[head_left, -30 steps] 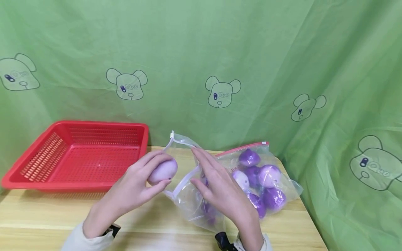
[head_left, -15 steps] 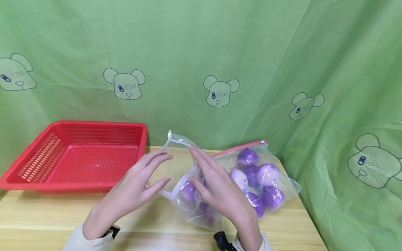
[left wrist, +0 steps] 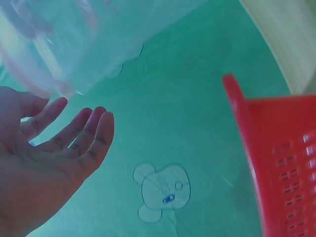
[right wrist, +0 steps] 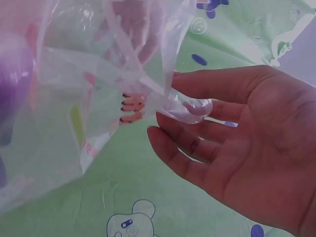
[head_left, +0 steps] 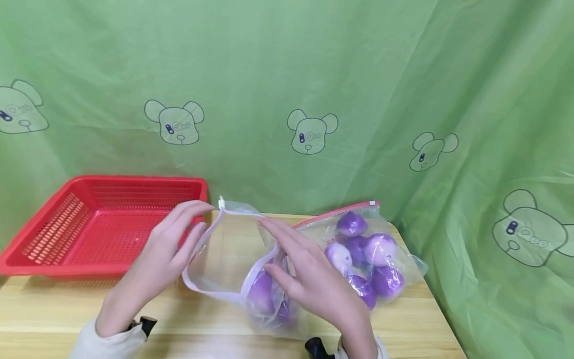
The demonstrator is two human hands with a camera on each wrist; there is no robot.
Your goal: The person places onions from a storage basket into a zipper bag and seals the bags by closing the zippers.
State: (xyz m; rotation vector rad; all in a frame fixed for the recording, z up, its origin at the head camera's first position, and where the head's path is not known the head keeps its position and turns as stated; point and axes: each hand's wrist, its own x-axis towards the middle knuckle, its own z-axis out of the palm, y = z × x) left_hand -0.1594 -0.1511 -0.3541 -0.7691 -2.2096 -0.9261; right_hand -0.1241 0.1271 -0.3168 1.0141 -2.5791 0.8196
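Observation:
My right hand (head_left: 314,269) pinches the rim of a clear zip bag (head_left: 215,259) between thumb and fingers, and its mouth gapes to the left. Inside this bag lie purple onions (head_left: 261,294), partly hidden by the film and my right hand. My left hand (head_left: 163,249) is at the bag's left rim with fingers spread loosely; in the left wrist view its thumb and fingertips (left wrist: 58,104) sit right at the bag's lower edge. A second zip bag (head_left: 332,219), with a red zip strip, lies to the right and holds several purple-and-white onions (head_left: 381,250).
A red perforated plastic basket (head_left: 134,239) stands at the left, its right rim close behind my left hand. The wooden table (head_left: 215,329) ends at the right beside a green curtain (head_left: 251,65), which also hangs along the back.
My left hand let go of an onion, which dropped into the open bag. The hand then moved left, and the bag's mouth widened leftward. My right hand has stayed at the rim.

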